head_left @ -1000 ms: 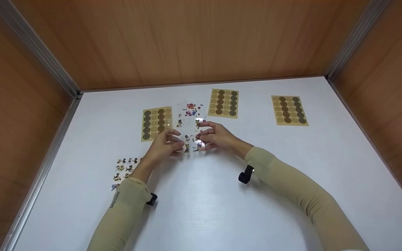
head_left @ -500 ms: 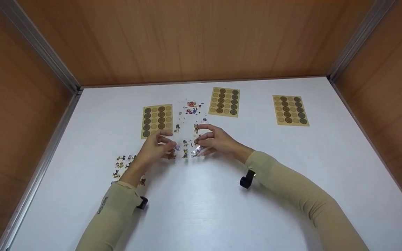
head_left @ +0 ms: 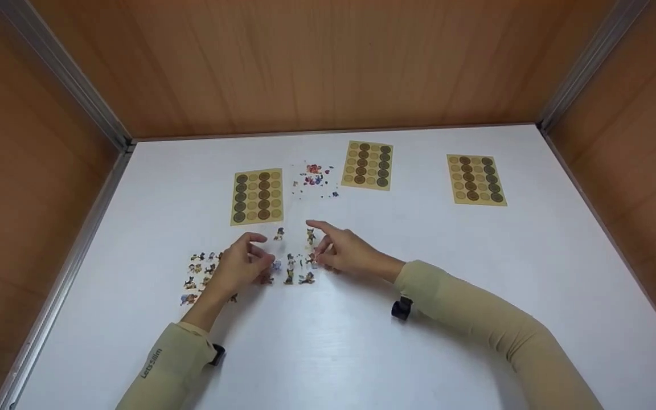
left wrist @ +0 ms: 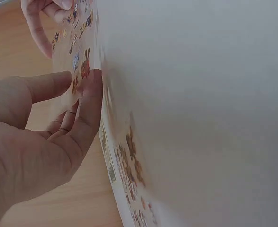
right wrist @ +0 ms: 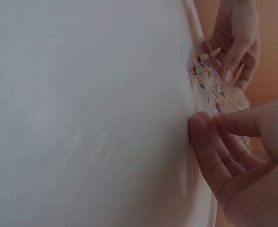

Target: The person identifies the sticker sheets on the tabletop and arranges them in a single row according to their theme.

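Pinching a clear cartoon sticker sheet (head_left: 291, 277) by its left edge with the left hand (head_left: 240, 266) and by its right edge with the right hand (head_left: 346, 250), fingers (left wrist: 89, 106) narrowed onto it, low over the white table (head_left: 316, 353). Surrounded by a second cartoon sheet (head_left: 191, 282), partly covered by the left forearm (head_left: 163, 364), a third clear sheet (head_left: 313, 180) farther back, and three tan disc-patterned sheets (head_left: 367, 165), two flanking the third clear one.
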Available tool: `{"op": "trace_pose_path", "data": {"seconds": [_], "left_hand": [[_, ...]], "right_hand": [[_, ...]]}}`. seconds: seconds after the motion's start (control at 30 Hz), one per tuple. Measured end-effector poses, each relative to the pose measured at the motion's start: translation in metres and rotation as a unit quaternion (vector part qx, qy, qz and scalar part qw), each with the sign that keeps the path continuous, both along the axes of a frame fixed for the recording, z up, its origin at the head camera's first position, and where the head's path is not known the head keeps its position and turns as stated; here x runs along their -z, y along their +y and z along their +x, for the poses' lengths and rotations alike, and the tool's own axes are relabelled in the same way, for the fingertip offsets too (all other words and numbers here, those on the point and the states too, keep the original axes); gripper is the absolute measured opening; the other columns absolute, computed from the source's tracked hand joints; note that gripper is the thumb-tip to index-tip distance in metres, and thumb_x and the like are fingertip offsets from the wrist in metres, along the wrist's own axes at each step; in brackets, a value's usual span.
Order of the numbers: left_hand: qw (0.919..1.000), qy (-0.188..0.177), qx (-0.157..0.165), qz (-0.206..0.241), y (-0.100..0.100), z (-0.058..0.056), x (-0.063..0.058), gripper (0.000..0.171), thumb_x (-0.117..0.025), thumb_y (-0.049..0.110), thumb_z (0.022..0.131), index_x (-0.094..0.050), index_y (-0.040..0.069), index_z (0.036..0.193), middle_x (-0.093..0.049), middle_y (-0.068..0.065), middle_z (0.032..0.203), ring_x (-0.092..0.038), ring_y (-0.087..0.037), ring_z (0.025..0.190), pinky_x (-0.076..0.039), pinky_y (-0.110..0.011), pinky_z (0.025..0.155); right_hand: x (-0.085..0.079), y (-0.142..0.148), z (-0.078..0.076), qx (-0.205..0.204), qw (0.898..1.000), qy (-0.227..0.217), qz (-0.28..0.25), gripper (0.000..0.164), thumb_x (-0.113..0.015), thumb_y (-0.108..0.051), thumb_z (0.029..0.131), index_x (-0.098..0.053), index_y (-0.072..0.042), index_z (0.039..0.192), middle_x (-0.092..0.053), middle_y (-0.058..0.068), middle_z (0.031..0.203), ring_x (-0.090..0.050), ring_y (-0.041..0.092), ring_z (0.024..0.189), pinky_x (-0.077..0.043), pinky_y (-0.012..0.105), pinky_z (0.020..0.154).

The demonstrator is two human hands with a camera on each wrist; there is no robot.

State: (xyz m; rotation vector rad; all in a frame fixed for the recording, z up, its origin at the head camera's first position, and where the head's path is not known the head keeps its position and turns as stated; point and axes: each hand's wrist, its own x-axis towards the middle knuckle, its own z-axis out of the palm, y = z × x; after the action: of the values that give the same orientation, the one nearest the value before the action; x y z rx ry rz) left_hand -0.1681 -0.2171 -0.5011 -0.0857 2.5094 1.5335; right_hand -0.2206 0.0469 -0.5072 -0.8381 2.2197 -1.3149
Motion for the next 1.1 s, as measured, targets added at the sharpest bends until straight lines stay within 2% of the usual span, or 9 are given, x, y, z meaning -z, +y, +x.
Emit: {"op": "trace_pose_path", "data": {"seconds": [0.17, 0.3, 0.4, 0.5, 0.63, 0.73, 0.9, 1.0, 1.1], "left_hand": [[0.9983, 0.030, 0.012, -0.048, -0.001, 0.004, 0.001, 0.055, -0.071, 0.005, 0.093, -0.046, -0.003, 0.141, -0.065, -0.013, 0.099, -0.068, -0.021, 0.075, -0.061, -0.032, 0.062], [0.9935, 0.059, 0.018, -0.095, -0.002, 0.007, 0.000, 0.065, -0.074, 0.006, 0.090, -0.042, -0.007, 0.146, -0.067, -0.013, 0.098, -0.068, -0.020, 0.078, -0.059, -0.031, 0.064], [0.9895, 0.063, 0.015, -0.129, -0.003, 0.010, -0.001, 0.072, -0.076, 0.008, 0.089, -0.039, -0.008, 0.148, -0.067, -0.013, 0.099, -0.067, -0.020, 0.079, -0.058, -0.032, 0.065], [0.9841, 0.061, 0.012, -0.166, -0.003, 0.012, -0.002, 0.078, -0.078, 0.010, 0.087, -0.036, -0.009, 0.150, -0.066, -0.014, 0.096, -0.063, -0.021, 0.076, -0.055, -0.034, 0.064], [0.9772, 0.061, 0.010, -0.203, -0.002, 0.014, -0.002, 0.085, -0.081, 0.012, 0.085, -0.033, -0.011, 0.151, -0.063, -0.013, 0.093, -0.057, -0.022, 0.075, -0.054, -0.039, 0.068], [0.9729, 0.066, 0.014, -0.221, -0.001, 0.014, 0.000, 0.086, -0.082, 0.013, 0.084, -0.034, -0.012, 0.151, -0.062, -0.015, 0.099, -0.057, -0.025, 0.081, -0.054, -0.043, 0.077], [0.9722, 0.067, 0.022, -0.223, -0.001, 0.016, 0.001, 0.087, -0.083, 0.015, 0.084, -0.034, -0.012, 0.150, -0.061, -0.021, 0.114, -0.059, -0.030, 0.093, -0.053, -0.047, 0.086], [0.9726, 0.062, 0.025, -0.223, -0.002, 0.016, 0.001, 0.086, -0.083, 0.016, 0.084, -0.035, -0.011, 0.150, -0.060, -0.023, 0.120, -0.059, -0.033, 0.099, -0.052, -0.048, 0.093], [0.9717, 0.059, 0.028, -0.227, -0.001, 0.017, 0.001, 0.083, -0.082, 0.016, 0.085, -0.037, -0.011, 0.150, -0.059, -0.024, 0.124, -0.060, -0.034, 0.104, -0.051, -0.049, 0.098]], "right_hand": [[0.002, -0.005, 0.004, -0.005, 0.994, 0.097, 0.056, 0.080, -0.068, 0.001, 0.094, -0.027, -0.014, 0.161, -0.073, 0.006, 0.103, -0.070, 0.010, 0.088, -0.057, 0.022, 0.083], [0.000, -0.009, 0.007, -0.013, 0.985, 0.141, 0.101, 0.067, -0.067, -0.002, 0.095, -0.039, -0.011, 0.156, -0.071, 0.005, 0.109, -0.067, 0.012, 0.097, -0.056, 0.025, 0.088], [-0.001, -0.011, 0.011, -0.027, 0.973, 0.187, 0.136, 0.056, -0.066, -0.011, 0.098, -0.048, -0.007, 0.150, -0.069, 0.006, 0.113, -0.066, 0.016, 0.101, -0.055, 0.031, 0.092], [-0.001, -0.012, 0.014, -0.040, 0.957, 0.235, 0.166, 0.051, -0.068, -0.024, 0.098, -0.055, -0.006, 0.144, -0.066, 0.007, 0.115, -0.064, 0.019, 0.099, -0.056, 0.035, 0.088], [0.001, -0.014, 0.019, -0.050, 0.937, 0.280, 0.201, 0.057, -0.069, -0.043, 0.096, -0.060, -0.009, 0.141, -0.061, 0.008, 0.124, -0.059, 0.021, 0.101, -0.055, 0.034, 0.081], [0.002, -0.014, 0.021, -0.053, 0.927, 0.299, 0.219, 0.068, -0.069, -0.054, 0.092, -0.058, -0.010, 0.142, -0.056, 0.010, 0.132, -0.056, 0.024, 0.108, -0.055, 0.034, 0.082], [0.002, -0.014, 0.024, -0.058, 0.918, 0.308, 0.243, 0.085, -0.067, -0.067, 0.086, -0.053, -0.011, 0.147, -0.048, 0.013, 0.148, -0.049, 0.029, 0.126, -0.051, 0.045, 0.098], [0.002, -0.014, 0.026, -0.068, 0.913, 0.307, 0.259, 0.089, -0.064, -0.071, 0.085, -0.049, -0.012, 0.150, -0.042, 0.013, 0.155, -0.042, 0.031, 0.138, -0.044, 0.051, 0.106], [0.003, -0.014, 0.027, -0.074, 0.911, 0.306, 0.265, 0.090, -0.061, -0.073, 0.086, -0.048, -0.012, 0.150, -0.041, 0.011, 0.157, -0.038, 0.031, 0.142, -0.041, 0.052, 0.109]]}}
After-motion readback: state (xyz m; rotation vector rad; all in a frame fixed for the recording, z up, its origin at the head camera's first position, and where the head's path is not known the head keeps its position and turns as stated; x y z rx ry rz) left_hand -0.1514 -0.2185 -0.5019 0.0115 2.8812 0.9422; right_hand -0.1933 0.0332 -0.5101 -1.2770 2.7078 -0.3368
